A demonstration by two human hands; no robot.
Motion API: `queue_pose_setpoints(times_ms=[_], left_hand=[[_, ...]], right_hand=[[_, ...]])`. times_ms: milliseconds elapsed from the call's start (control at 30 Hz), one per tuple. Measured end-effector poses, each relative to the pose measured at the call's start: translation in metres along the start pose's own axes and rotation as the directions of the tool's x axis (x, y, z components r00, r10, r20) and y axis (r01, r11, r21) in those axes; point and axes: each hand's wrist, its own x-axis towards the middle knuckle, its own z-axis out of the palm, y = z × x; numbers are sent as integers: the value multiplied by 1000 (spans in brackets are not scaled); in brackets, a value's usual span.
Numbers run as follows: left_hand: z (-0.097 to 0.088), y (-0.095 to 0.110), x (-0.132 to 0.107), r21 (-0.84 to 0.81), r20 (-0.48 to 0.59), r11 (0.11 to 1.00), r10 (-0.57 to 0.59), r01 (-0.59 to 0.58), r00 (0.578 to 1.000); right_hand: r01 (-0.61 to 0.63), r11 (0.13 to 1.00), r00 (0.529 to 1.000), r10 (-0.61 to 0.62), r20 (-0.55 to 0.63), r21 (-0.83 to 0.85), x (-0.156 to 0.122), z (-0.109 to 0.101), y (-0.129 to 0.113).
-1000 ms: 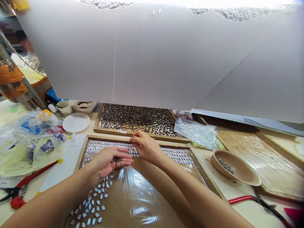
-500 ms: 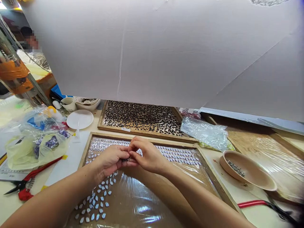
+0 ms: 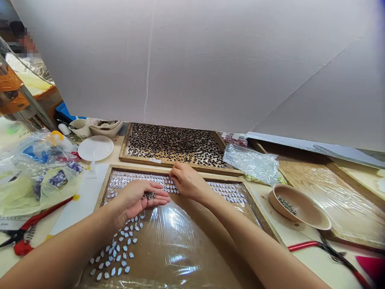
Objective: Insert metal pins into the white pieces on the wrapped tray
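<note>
My left hand [image 3: 136, 198] lies palm up over the near wooden tray [image 3: 102, 192], cupping a small heap of dark metal bits [image 3: 149, 195] on its fingers. My right hand [image 3: 187, 180] is curled with fingertips pinched down on the rows of pale blue teardrop stones [image 3: 228, 192] at the tray's far edge; what the pinch holds is too small to see. Loose teardrop stones [image 3: 117, 251] lie scattered on the tray's plastic film below my left wrist.
A second tray [image 3: 174, 146] of dark pieces sits behind. A tan bowl [image 3: 300, 208] with metal bits stands right, beside red-handled pliers [image 3: 325, 249]. Left are plastic bags [image 3: 39, 176], a white plate [image 3: 95, 148], cups and red cutters [image 3: 27, 228]. A white sheet [image 3: 210, 60] hangs overhead.
My right hand left the left palm, where it had been pinching at the metal bits, and moved up to the stone rows. The left hand opened flat again.
</note>
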Motion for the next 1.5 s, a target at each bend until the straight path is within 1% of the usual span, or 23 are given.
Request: queue_pose_setpoints(times_ms=[167,333,600,700,867,1033,1100,1200,1300,1400,1500], left_hand=[[2,1,-2,19,-5,1000,-3,3,1000],[2,0,-4,37,-4,999,8,-8,1000],[3,1,-4,34,2,999,-10,10,1000],[2,0,-4,33,9,999,-14,14,1000],[2,0,-4,32,15,999,12,-13,1000],[1,0,-3,12,29,999,30,-31,999],[0,-1,-2,4,45,999,42,-43,998],[-1,-2,-1,4,86,998,61,-61,994],[-3,-5,1,-7,160,993,116,-116,980],[-3,-7,2,-22,185,988,155,-153,971],[-3,-7,2,-24,200,988,154,-153,968]], right_hand=[[-7,1000,1000,7,-19,-19,-5,0,1],[2,1000,999,-3,-52,-15,-7,4,2],[-21,999,999,20,-41,-28,-6,7,1],[-28,1000,999,28,-32,4,-7,5,0],[-42,998,999,42,1,47,-6,2,1],[-38,993,999,39,-3,109,-5,-3,2],[-35,987,999,41,-35,155,-5,-10,-5],[-23,957,994,52,-94,288,-6,-24,-24],[-2,910,997,35,-72,414,-8,-32,-47],[-1,900,998,27,-52,436,-9,-32,-61],[5,918,997,25,-70,397,-10,-28,-64]])
